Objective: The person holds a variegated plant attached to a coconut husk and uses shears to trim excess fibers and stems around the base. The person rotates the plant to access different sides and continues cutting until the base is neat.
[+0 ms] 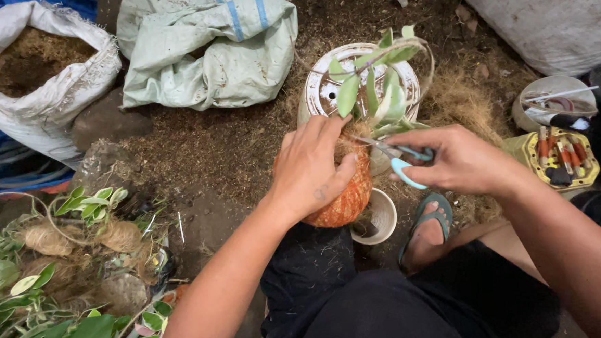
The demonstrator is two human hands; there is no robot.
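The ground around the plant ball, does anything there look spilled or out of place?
Loose brown fibre and soil lie scattered over the ground around the orange netted ball under the left hand. A small white cup lies tipped on its side beside the ball. Nothing looks broken.

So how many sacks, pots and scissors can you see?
Sacks: 3 (open brown-filled sack, folded green sack, white sack)
Pots: 2 (white pot, small cup)
Scissors: 1 (scissors in the right hand)
Total: 6
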